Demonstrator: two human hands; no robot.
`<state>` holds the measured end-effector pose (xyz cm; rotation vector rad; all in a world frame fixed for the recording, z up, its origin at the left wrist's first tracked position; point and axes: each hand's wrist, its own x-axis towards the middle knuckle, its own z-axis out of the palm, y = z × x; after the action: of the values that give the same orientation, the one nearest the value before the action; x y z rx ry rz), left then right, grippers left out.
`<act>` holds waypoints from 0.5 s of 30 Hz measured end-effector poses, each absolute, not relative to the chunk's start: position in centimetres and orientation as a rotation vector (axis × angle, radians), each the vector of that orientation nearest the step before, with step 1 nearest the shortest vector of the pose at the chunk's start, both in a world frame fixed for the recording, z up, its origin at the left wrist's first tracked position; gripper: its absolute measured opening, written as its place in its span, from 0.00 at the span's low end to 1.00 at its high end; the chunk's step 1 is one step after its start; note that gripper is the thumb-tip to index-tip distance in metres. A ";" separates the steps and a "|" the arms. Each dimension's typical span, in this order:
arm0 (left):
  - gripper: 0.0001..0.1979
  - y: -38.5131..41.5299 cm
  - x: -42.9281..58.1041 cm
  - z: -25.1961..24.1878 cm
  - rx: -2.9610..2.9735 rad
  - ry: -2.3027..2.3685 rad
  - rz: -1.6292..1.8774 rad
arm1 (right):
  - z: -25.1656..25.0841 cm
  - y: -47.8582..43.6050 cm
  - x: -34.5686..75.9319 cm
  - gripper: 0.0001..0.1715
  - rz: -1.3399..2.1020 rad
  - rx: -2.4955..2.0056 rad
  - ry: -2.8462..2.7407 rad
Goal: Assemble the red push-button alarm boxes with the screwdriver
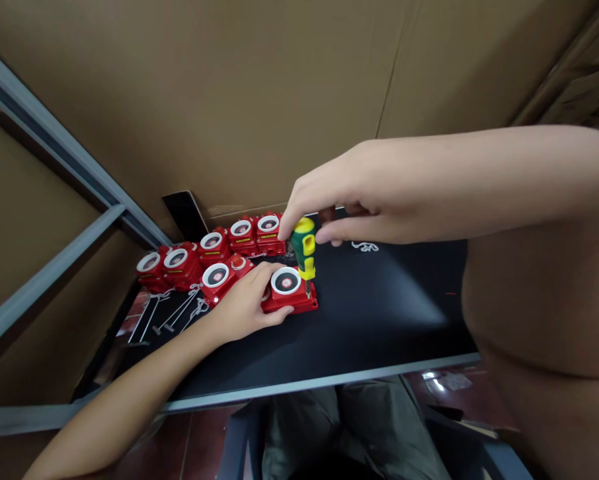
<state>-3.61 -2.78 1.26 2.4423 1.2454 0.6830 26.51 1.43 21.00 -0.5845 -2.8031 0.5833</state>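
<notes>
A red alarm box (306,303) with a white-ringed round front lies on the black table. My left hand (246,300) grips it from the left, thumb on its near side and fingers over the top. Upright over the box's right end stands a green and yellow screwdriver (304,250), its tip down at the corner. The thumb and fingers of my right hand (329,200) are closed around the top of its handle. Another red alarm box (216,275) sits just left of my left hand, partly covered by it.
Several more red alarm boxes (212,245) line the back left of the black table (369,320). White cords with metal rods (166,323) lie at the left, and a white cord (365,247) behind. Cardboard (279,100) walls the back; a grey metal frame (69,147) stands left.
</notes>
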 end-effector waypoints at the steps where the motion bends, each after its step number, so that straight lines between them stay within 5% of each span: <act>1: 0.31 -2.8 -3.6 1.3 2.444 1.244 0.681 | 20.9 1.7 26.7 0.16 0.567 -0.584 -2.810; 6: 0.32 -2.8 -3.7 1.2 2.437 1.243 0.656 | 20.4 2.9 27.0 0.20 0.354 -0.718 -2.862; 15: 0.30 -2.9 -3.5 1.5 2.438 1.248 0.663 | 20.1 1.2 24.8 0.54 0.061 -1.044 -2.835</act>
<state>-3.48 -2.93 1.50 2.4385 1.2485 0.6628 24.81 1.25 20.12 -1.0439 -2.8347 0.0607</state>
